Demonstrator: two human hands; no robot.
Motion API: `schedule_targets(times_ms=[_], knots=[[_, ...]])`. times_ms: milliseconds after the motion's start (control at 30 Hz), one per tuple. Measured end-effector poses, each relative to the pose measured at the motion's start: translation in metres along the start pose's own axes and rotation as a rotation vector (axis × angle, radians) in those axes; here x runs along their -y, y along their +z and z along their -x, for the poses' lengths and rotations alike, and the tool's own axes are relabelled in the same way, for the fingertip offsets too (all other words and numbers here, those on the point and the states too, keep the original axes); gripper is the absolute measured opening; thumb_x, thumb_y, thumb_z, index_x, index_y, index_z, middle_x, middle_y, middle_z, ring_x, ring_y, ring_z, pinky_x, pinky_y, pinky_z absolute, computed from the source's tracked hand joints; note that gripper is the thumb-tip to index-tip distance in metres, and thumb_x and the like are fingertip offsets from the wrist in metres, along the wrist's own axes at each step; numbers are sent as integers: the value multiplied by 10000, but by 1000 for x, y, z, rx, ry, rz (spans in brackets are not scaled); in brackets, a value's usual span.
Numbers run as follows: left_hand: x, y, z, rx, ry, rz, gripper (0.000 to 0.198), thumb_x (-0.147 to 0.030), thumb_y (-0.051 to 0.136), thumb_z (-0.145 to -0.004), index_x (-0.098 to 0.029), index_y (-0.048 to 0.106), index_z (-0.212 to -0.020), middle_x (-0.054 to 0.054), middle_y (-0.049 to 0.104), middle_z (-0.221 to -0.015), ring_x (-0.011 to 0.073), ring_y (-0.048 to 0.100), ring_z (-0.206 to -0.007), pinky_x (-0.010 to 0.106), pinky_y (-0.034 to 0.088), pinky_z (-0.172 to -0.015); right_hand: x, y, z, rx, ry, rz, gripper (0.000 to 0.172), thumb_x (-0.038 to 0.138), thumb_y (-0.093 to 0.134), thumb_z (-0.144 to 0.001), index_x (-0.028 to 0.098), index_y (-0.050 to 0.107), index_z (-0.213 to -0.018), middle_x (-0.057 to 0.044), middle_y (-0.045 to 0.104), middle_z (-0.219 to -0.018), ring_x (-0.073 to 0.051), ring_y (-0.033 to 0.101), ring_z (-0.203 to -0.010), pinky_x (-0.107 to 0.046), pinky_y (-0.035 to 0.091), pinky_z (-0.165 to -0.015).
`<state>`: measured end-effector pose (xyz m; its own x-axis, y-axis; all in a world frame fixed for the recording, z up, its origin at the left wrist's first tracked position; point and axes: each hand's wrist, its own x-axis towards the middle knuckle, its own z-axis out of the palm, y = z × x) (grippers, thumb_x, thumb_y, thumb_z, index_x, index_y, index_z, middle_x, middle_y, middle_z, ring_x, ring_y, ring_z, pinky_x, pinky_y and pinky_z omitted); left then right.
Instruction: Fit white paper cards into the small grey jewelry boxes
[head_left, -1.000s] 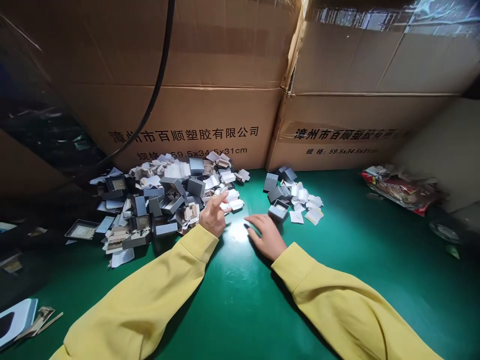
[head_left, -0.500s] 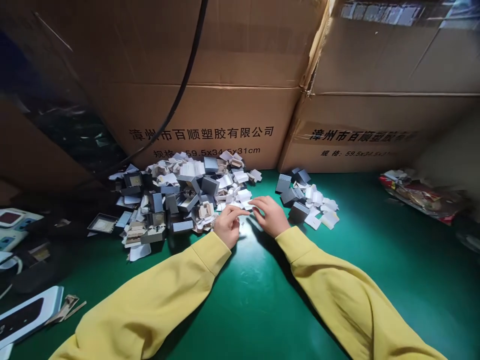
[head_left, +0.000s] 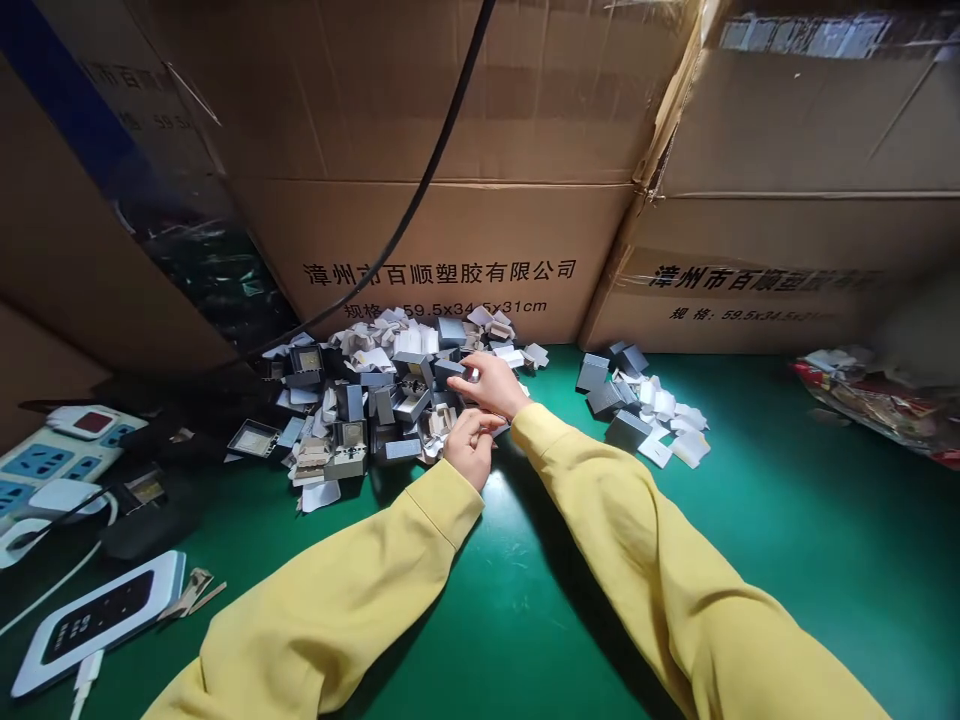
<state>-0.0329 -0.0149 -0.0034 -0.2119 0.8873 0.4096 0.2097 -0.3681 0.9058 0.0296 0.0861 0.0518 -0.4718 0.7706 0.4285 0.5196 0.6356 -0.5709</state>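
Note:
My right hand [head_left: 493, 386] reaches into the near right side of a big heap of small boxes and paper pieces. Its thumb and fingers close around the end of a small grey box [head_left: 447, 371] there. Just below it, my left hand [head_left: 471, 446] rests low at the heap's edge, fingers curled together. Whatever may be between those fingers is hidden. Close by the left hand lie cream-coloured folded inserts [head_left: 437, 432] and a grey-blue box [head_left: 403, 450].
A smaller pile of grey boxes [head_left: 628, 431] and white paper pieces [head_left: 664, 405] lies to the right on the green table [head_left: 480, 620]. Large cartons [head_left: 450, 230] stand behind. A black cable [head_left: 427, 180] hangs in front. A power strip [head_left: 45, 460] and white device [head_left: 97, 620] are left.
My right hand has moved left and away from me, from beside the left hand to the grey box in the heap. The camera view has shifted left.

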Motion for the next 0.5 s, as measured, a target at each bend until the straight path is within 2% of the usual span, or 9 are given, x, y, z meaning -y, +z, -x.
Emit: schedule_targets(times_ms=[167,233,300,333,400,500], knots=[[-3,3,-5,135,-333,319,140,-226,526,-770,-147,580,-872,63,606,-834,192,603,-802,364,541,-681,-8,-28,37,-197,200,-419,293,426,479,-814,170,570,-925,39,469,-595,-81,374,-492,-211,340,-484],[-5,3,-6,175,-416,450,282,-275,571,-764,-150,534,-1014,83,623,-914,207,620,-837,383,534,-723,-14,-39,62,-315,227,-416,297,434,453,-826,174,554,-928,29,481,-617,-88,391,-505,-216,361,-488],[-7,2,-7,175,-440,559,445,-345,575,-778,-186,441,-1171,106,602,-1057,220,610,-924,380,529,-748,-18,-42,88,-391,181,-271,244,405,504,-802,181,563,-879,9,521,-670,-101,436,-559,-229,397,-539],[-6,2,-7,181,-445,600,503,-380,563,-788,-209,391,-1228,111,585,-1111,226,600,-960,367,529,-741,-19,-40,101,-375,136,-186,217,385,519,-797,182,570,-853,-1,537,-691,-107,453,-575,-236,408,-554],[-4,3,-7,197,-451,617,569,-426,558,-785,-237,343,-1277,104,592,-1116,232,601,-955,323,529,-681,-20,-33,121,-234,-37,-80,182,343,522,-805,186,584,-874,-33,582,-768,-129,518,-666,-248,443,-624],[1,5,-8,183,-446,577,540,-428,599,-751,-242,414,-1223,78,631,-1013,217,622,-860,294,520,-622,-19,-24,134,-52,-216,1,200,311,482,-838,200,583,-969,-73,610,-920,-155,565,-817,-263,465,-710]])
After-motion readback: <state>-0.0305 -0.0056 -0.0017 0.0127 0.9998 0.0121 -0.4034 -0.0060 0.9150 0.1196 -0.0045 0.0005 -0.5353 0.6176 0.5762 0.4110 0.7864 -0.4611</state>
